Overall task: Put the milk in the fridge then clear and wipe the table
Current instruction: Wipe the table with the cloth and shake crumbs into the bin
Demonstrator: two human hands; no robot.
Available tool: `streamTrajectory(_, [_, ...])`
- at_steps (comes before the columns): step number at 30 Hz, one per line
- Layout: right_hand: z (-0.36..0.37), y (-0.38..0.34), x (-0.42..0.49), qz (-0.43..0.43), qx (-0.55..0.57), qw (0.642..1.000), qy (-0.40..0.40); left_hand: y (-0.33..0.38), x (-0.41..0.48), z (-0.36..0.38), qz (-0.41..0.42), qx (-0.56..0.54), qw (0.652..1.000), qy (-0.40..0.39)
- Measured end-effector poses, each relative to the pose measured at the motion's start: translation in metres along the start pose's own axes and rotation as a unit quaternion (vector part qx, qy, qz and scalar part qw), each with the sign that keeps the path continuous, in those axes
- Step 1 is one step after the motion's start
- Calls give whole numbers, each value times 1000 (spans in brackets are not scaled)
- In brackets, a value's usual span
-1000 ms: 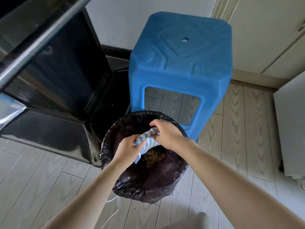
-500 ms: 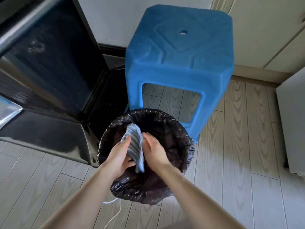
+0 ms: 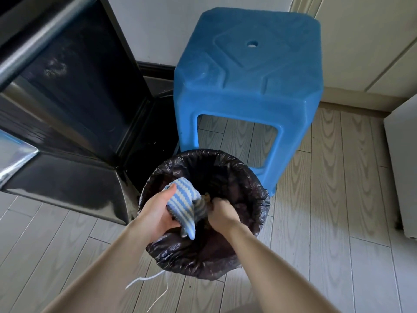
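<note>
Left hand (image 3: 158, 213) grips the striped cloth (image 3: 182, 199) over the lined bin (image 3: 259, 190). Right hand (image 3: 222, 214), fingers curled, pinches its fold. Advise shaking it out low inside the rim, clear of the liner.

The pale wood-grain plank floor (image 3: 316, 199) carries a blue plastic stool (image 3: 248, 75) near the wall, a round bin (image 3: 203, 263) lined with a dark bag just in front of it, a glossy black cabinet (image 3: 67, 177) at left, a white unit (image 3: 404, 166) at right and a loose white string (image 3: 146, 281) beside the bin.
</note>
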State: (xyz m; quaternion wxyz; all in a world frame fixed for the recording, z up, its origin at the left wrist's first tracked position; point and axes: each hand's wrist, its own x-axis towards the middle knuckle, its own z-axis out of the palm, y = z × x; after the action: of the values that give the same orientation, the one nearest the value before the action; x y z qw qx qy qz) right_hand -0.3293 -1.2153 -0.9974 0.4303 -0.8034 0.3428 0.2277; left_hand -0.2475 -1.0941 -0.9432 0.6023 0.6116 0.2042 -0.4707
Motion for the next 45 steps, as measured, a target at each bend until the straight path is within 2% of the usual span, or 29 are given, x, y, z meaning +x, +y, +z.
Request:
streamTrajectory(2, [0, -9, -11, -67, 64, 990, 104, 2, 0, -2, -8, -19, 1000, -11])
streamTrajectory(3, [0, -15, -17, -121, 81, 982, 117, 3, -1, 0, -12, -26, 999, -17])
streamTrajectory(4, [5, -17, -20, -152, 82, 981, 92, 4, -2, 2, -16, -36, 999, -23])
streamTrajectory(5, [10, -15, -19, -145, 66, 986, 44, 4, -2, 4, -19, -46, 998, -26])
streamTrajectory(6, [10, -11, -17, -99, 28, 995, -3, 4, -2, 5, -19, -52, 998, -25])
streamTrajectory(8, [7, -1, -12, -13, -16, 1000, -9, 5, -2, 3, -22, -49, 998, -20])
streamTrajectory(9, [5, -1, -12, -17, 13, 999, 26, 6, -2, 2, -24, -41, 999, -20])
streamTrajectory(10, [2, -6, -17, -60, 62, 995, 58, 6, -1, 1, -28, -33, 999, -22])
streamTrajectory(12, [3, -15, -26, -140, 98, 985, 23, 7, -3, 2, -35, -28, 998, -38])
streamTrajectory(14, [3, -10, -24, -115, 16, 992, -47, 6, -4, 4, -29, -5, 999, -38])
streamTrajectory(15, [-3, -7, -21, -86, -47, 994, -47, 4, -5, 5, -17, 27, 999, -26])
streamTrajectory(16, [-12, -4, -17, -73, -89, 993, -14, 3, -7, 5, 8, 85, 996, -9])
streamTrajectory(17, [-24, -6, -15, -83, -100, 991, 34, 3, -9, 6, 41, 165, 985, 7])
streamTrajectory(19, [-47, -19, -18, -195, -113, 971, 82, 3, -8, 5, 121, 325, 938, 19])
streamTrajectory(20, [-55, -27, -19, -254, -166, 950, 68, 2, -7, 5, 156, 384, 910, 13])
streamTrajectory(22, [-63, -39, -16, -301, -255, 919, 13, 3, -9, 9, 200, 466, 862, 0])
streamTrajectory(23, [-66, -43, -14, -281, -261, 923, -17, 4, -10, 10, 218, 484, 847, 4])
streamTrajectory(25, [-74, -50, -13, -247, -201, 946, -60, 6, -11, 7, 246, 484, 838, 44])
streamTrajectory(28, [-84, -55, -15, -252, -101, 958, -89, 5, -10, -5, 227, 456, 857, 85])
streamTrajectory(30, [-87, -55, -16, -246, -97, 959, -99, -1, -9, -7, 218, 461, 855, 92])
streamTrajectory(35, [-82, -49, -17, -246, -104, 958, -108, -5, -6, 10, 281, 522, 802, 78])
streamTrajectory(39, [-90, -49, -13, -250, -134, 956, -73, -3, -8, 7, 279, 575, 764, 85])
streamTrajectory(42, [-102, -44, -10, -227, -58, 970, -64, -2, -9, -3, 321, 539, 765, 148])
streamTrajectory(43, [-101, -42, -8, -225, -43, 972, -58, -2, -10, -4, 326, 548, 754, 159])
streamTrajectory(45, [-86, -34, -6, -209, -100, 971, -51, -7, -12, 4, 283, 630, 707, 154])
